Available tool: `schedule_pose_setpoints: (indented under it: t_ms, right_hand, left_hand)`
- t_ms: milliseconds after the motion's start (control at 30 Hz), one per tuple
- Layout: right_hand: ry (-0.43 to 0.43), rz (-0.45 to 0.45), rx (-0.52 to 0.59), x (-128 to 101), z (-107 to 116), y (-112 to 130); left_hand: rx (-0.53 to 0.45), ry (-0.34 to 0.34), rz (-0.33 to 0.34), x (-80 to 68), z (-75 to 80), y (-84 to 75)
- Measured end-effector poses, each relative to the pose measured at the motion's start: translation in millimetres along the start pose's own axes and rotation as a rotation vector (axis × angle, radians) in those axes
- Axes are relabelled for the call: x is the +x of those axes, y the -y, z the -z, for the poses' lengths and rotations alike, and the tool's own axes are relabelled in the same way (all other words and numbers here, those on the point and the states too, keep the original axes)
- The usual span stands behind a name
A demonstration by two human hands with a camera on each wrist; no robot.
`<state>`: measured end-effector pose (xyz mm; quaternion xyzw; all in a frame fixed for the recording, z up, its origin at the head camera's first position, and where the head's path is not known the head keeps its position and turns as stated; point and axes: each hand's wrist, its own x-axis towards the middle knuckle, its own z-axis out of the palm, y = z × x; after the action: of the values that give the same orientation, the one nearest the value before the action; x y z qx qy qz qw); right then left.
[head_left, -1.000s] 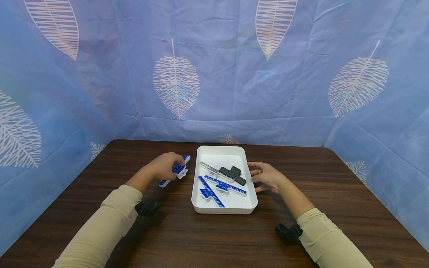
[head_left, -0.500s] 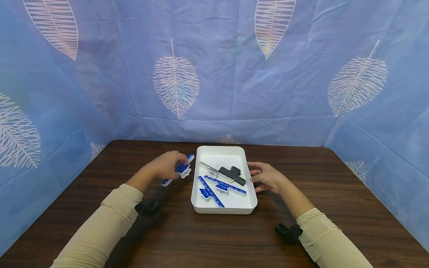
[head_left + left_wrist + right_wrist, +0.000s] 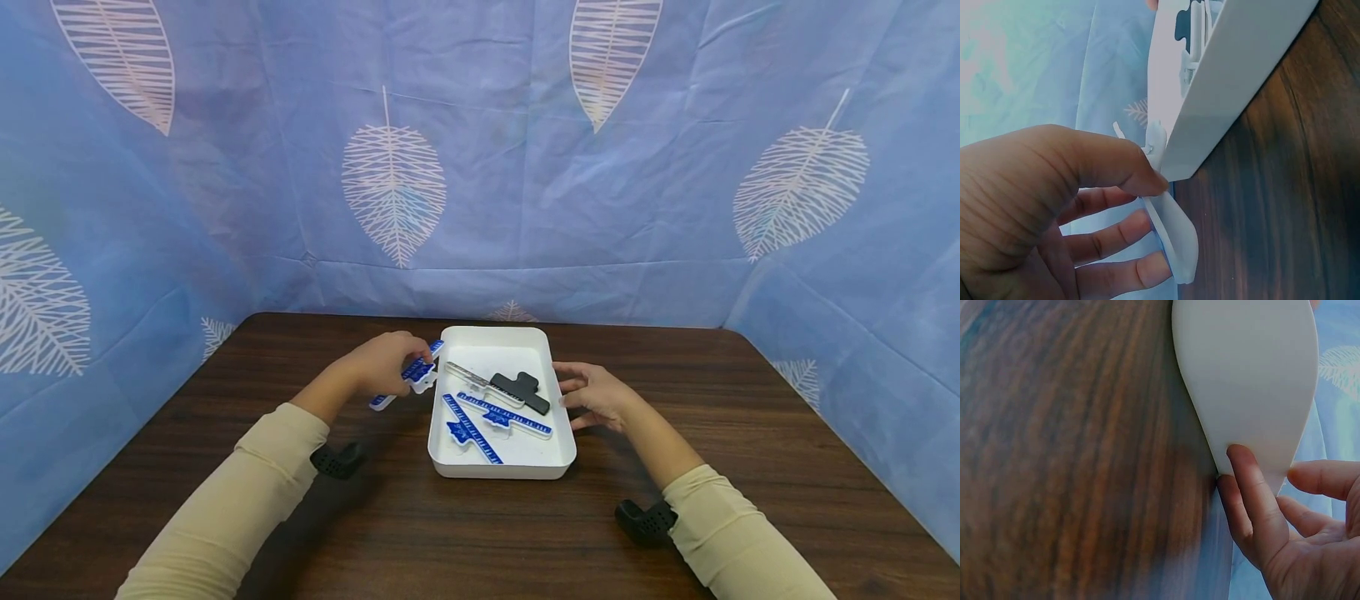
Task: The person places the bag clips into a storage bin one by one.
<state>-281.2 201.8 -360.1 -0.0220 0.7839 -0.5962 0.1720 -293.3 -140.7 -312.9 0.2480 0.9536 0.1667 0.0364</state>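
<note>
Head view shows the left hand [image 3: 382, 360] pinching a blue ruler [image 3: 408, 375] at the white tray's [image 3: 495, 337] left rim; right hand [image 3: 596, 396], fingers loose, steadies the right wall; next, judging by this, comes easing it over the rim and letting go.

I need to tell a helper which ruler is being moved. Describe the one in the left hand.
On the dark wooden table stands a white tray. At its left rim, the left hand pinches a blue-and-white ruler. Unlike the two matching rulers inside the tray, it is lifted and half outside.
</note>
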Motion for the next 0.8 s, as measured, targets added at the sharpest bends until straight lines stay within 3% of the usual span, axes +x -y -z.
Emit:
schedule_pose_setpoints:
  t_ms: [800]
  right_hand:
    - [0.024, 0.010, -0.006, -2, 2, 2]
  left_hand:
    - [0.063, 0.067, -0.032, 25.6, 3.5, -26.8]
